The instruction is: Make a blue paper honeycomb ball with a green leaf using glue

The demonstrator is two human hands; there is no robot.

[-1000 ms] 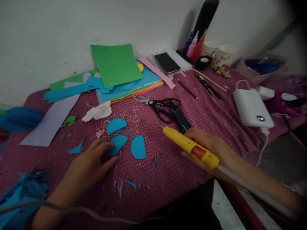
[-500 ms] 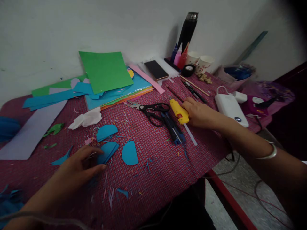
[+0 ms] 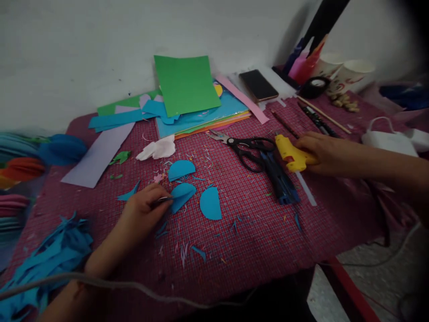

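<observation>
My left hand (image 3: 147,208) is closed in a pinch on the edge of a folded blue paper piece (image 3: 183,197). A blue half-circle (image 3: 181,170) lies just above it, and another blue half-circle (image 3: 210,204) is to its right. My right hand (image 3: 321,154) is wrapped round the handle of a yellow glue gun (image 3: 291,154), whose white glue stick (image 3: 305,189) points toward the front edge. Left of the gun lie black-handled scissors (image 3: 246,147) and a dark blue tool (image 3: 279,179).
Green paper (image 3: 187,85) and coloured sheets lie at the back by a phone (image 3: 258,85). Paint bottles, paper cups (image 3: 353,76) and black tape (image 3: 313,86) stand back right. Blue scraps (image 3: 63,250) lie front left. A cable (image 3: 134,284) crosses the front.
The view has shifted left, showing more coloured paper shapes. My left hand has closed on the folded blue paper. My right hand has closed round the glue gun's handle, which it was beside before.
</observation>
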